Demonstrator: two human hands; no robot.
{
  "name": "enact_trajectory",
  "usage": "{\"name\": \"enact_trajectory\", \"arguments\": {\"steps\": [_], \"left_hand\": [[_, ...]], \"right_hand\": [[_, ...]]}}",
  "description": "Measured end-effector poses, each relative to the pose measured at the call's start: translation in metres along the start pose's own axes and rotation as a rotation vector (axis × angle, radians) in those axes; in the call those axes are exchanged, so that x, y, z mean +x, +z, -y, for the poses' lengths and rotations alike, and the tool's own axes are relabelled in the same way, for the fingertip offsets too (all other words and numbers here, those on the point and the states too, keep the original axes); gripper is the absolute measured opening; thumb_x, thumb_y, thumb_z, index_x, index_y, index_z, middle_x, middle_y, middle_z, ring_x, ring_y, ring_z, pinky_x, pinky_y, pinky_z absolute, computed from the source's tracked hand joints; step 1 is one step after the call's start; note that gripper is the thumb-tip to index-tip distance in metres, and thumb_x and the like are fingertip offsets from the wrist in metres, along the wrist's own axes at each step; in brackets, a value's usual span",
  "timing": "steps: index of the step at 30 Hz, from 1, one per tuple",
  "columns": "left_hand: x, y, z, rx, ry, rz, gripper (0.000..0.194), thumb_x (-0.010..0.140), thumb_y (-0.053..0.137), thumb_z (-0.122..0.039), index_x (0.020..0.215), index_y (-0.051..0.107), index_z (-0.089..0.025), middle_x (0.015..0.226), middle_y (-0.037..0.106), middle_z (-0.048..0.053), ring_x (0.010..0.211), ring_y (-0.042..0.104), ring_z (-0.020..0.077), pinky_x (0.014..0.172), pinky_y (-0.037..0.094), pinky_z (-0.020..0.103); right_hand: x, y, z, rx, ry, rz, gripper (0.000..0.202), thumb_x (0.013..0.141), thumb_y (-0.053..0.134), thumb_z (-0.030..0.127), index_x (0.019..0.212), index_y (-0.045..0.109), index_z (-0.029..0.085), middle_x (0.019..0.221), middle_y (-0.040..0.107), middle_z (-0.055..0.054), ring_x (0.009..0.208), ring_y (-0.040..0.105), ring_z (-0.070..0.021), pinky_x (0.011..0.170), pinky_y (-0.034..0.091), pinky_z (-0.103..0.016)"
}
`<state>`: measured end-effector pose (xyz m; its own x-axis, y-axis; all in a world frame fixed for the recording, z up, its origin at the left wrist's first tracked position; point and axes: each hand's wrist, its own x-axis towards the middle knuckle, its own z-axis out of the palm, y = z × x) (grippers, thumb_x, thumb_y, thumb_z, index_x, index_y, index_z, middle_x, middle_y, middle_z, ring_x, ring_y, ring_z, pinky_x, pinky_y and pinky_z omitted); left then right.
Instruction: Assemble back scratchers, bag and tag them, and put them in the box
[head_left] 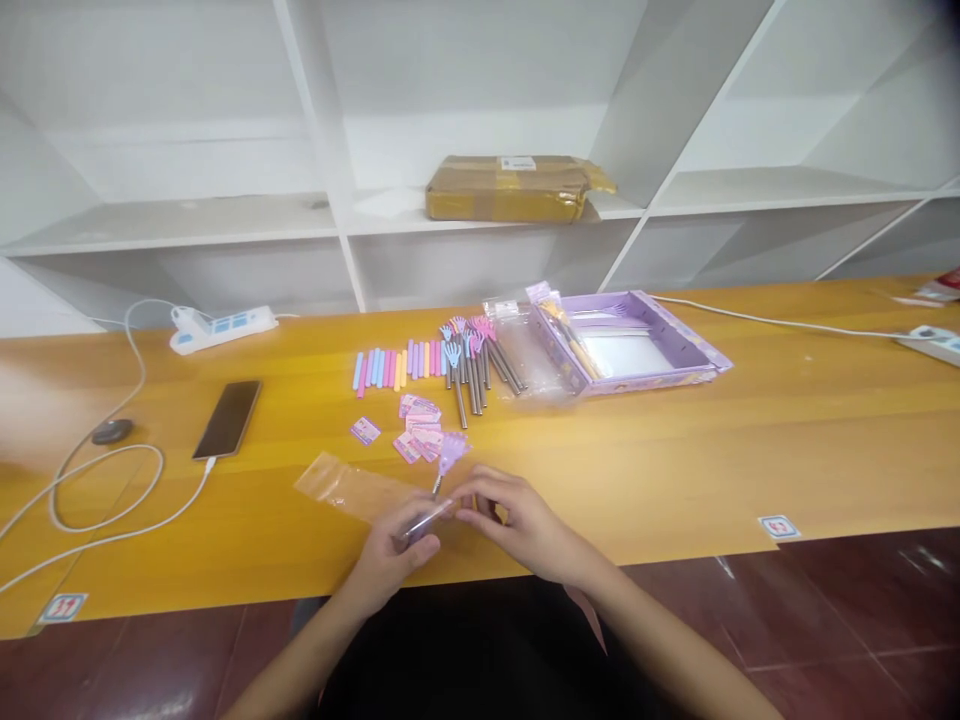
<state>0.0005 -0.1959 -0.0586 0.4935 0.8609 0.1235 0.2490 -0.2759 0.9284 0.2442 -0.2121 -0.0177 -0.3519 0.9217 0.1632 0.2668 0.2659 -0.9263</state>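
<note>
From where I stand, a phone [227, 420] lies at the far left, well apart from a flat clear bag [349, 487] whose other end reaches behind the left hand [386, 560]. That hand's fingers are curled around some glossy plastic [427, 522]; a firm but light hold would avoid creasing it. The purple scratcher [452, 452] stands out between the hands, its head near the loose cards [424, 430] and its lower end hidden. Keeping its thin rod in line with the plastic should prevent snagging. The thumb and fingertips of the right hand [529, 525] come together at the plastic's edge; whether they grip it, I can't tell. Beyond lie more scratchers [472, 370] and, farther right, a purple tray [697, 345].
</note>
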Motion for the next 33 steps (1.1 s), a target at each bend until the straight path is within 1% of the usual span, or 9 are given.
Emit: {"name": "enact_trajectory", "arguments": {"steps": [5,10,14,19,24,27,29,31,33], "left_hand": [[-0.003,0.007,0.005,-0.092,-0.073,-0.131,0.046,0.101,0.063,-0.062,0.087,0.080,-0.022,0.091,0.076,0.009,0.089,0.072,0.0249,0.082,0.064,0.040],[-0.005,0.010,0.003,-0.024,0.001,-0.006,0.037,0.102,0.066,-0.054,0.089,0.082,-0.023,0.093,0.075,0.008,0.094,0.071,0.0244,0.087,0.061,0.039],[-0.005,0.014,-0.001,0.026,0.000,0.067,0.033,0.102,0.068,-0.049,0.087,0.081,-0.023,0.098,0.076,0.008,0.094,0.071,0.0242,0.087,0.060,0.037],[-0.006,0.016,-0.003,0.036,-0.015,0.092,0.025,0.102,0.069,-0.043,0.092,0.083,-0.024,0.104,0.079,0.008,0.107,0.073,0.0273,0.102,0.057,0.042],[-0.003,0.017,0.000,0.031,-0.006,0.118,0.025,0.101,0.072,-0.043,0.092,0.084,-0.024,0.126,0.077,0.011,0.120,0.070,0.0295,0.114,0.051,0.046],[-0.001,0.014,0.004,-0.099,0.038,-0.016,0.026,0.099,0.075,-0.044,0.086,0.081,-0.022,0.125,0.077,0.011,0.115,0.072,0.0275,0.108,0.054,0.042],[0.000,0.009,0.007,-0.210,0.020,-0.178,0.027,0.097,0.077,-0.043,0.082,0.077,-0.021,0.118,0.078,0.010,0.109,0.073,0.0257,0.102,0.056,0.039],[-0.002,0.003,0.011,-0.291,-0.031,-0.349,0.030,0.096,0.078,-0.044,0.081,0.074,-0.019,0.110,0.079,0.009,0.102,0.074,0.0242,0.094,0.058,0.036],[-0.004,-0.002,0.016,-0.333,-0.080,-0.482,0.030,0.095,0.080,-0.045,0.084,0.075,-0.019,0.105,0.080,0.009,0.096,0.074,0.0229,0.089,0.059,0.033]], "right_hand": [[0.000,0.017,-0.025,0.391,0.228,-0.109,0.046,0.103,0.060,0.068,0.110,0.065,0.023,0.087,0.061,0.001,0.066,0.053,-0.0127,0.063,0.047,-0.028],[0.000,0.037,-0.029,0.431,0.189,-0.036,0.044,0.098,0.071,0.063,0.115,0.067,0.022,0.110,0.069,-0.005,0.101,0.065,-0.0192,0.092,0.052,-0.033],[0.001,0.045,-0.030,0.539,0.233,-0.068,0.041,0.098,0.072,0.062,0.101,0.063,0.022,0.086,0.063,0.001,0.082,0.060,-0.0160,0.081,0.051,-0.030],[-0.003,0.045,-0.030,0.473,0.172,-0.073,0.039,0.097,0.075,0.059,0.109,0.068,0.023,0.106,0.066,-0.004,0.101,0.064,-0.0198,0.093,0.053,-0.034],[0.000,0.038,-0.033,0.482,0.218,-0.161,0.040,0.099,0.070,0.062,0.098,0.068,0.022,0.095,0.069,-0.003,0.093,0.066,-0.0203,0.090,0.055,-0.036],[-0.003,0.022,-0.031,0.486,0.150,-0.445,0.032,0.106,0.063,0.056,0.102,0.067,0.024,0.096,0.070,-0.003,0.095,0.069,-0.0200,0.093,0.057,-0.036],[-0.011,0.007,-0.025,0.485,0.076,-0.604,0.024,0.110,0.057,0.050,0.110,0.065,0.028,0.093,0.068,-0.001,0.084,0.068,-0.0172,0.079,0.059,-0.032],[-0.022,-0.006,-0.017,0.373,0.001,-0.629,0.015,0.113,0.055,0.041,0.116,0.065,0.030,0.083,0.064,0.002,0.064,0.062,-0.0132,0.060,0.053,-0.027],[-0.033,-0.011,-0.008,0.107,-0.087,-0.526,0.012,0.111,0.059,0.031,0.118,0.068,0.029,0.079,0.063,0.002,0.057,0.058,-0.0122,0.054,0.048,-0.026]]}}
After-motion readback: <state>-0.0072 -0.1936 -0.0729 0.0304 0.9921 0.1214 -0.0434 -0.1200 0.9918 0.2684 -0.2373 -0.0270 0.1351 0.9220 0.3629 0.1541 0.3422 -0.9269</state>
